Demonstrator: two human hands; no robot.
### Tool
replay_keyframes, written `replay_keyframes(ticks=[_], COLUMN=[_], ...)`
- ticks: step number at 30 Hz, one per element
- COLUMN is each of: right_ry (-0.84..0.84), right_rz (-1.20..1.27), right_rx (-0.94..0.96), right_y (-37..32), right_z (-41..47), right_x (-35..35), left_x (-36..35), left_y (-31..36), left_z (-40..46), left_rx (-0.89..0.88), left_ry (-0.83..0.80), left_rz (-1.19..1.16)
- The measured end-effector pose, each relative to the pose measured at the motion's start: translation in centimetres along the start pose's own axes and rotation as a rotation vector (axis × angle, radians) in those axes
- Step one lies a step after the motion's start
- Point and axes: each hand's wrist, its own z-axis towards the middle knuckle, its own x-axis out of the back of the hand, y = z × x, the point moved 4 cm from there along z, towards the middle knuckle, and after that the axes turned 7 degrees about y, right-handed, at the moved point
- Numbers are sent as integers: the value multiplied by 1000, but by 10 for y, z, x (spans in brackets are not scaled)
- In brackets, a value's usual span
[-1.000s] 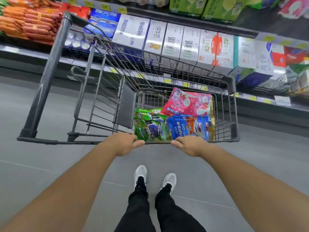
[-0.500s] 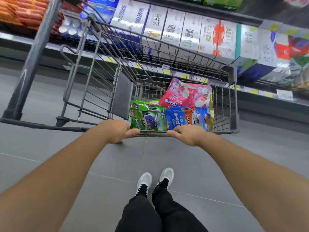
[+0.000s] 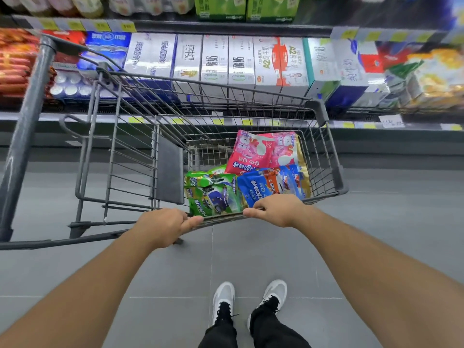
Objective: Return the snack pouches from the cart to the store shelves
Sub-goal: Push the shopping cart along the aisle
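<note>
Two hands [image 3: 165, 226] [image 3: 277, 209] grip the cart [image 3: 324, 114] — grey tiled floor [image 3: 389, 222], stocked shelves [image 3: 226, 26].

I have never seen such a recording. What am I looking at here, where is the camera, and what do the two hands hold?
There is no machine here: a person wears one camera on the head, looking forward and down. You see both forearms and the shoes on the grey floor. The left hand and the right hand each grip the near rim of a wire shopping cart. Inside lie snack pouches: a green pouch, a blue pouch and a pink pouch. Behind the cart stand store shelves with white milk cartons.
</note>
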Motion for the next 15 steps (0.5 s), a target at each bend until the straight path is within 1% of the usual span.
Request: replay_keyframes(ticks=[6,15], right_ry=[26,56], right_rz=[-15,-6], right_rx=[-1,5], right_y=[57,169], right_z=[-29,-68], right_x=[3,21], left_x=[-6,-3], left_y=[64,175], left_z=[13,50], left_rx=[-5,8], left_ry=[4,43], left_rz=[34,19])
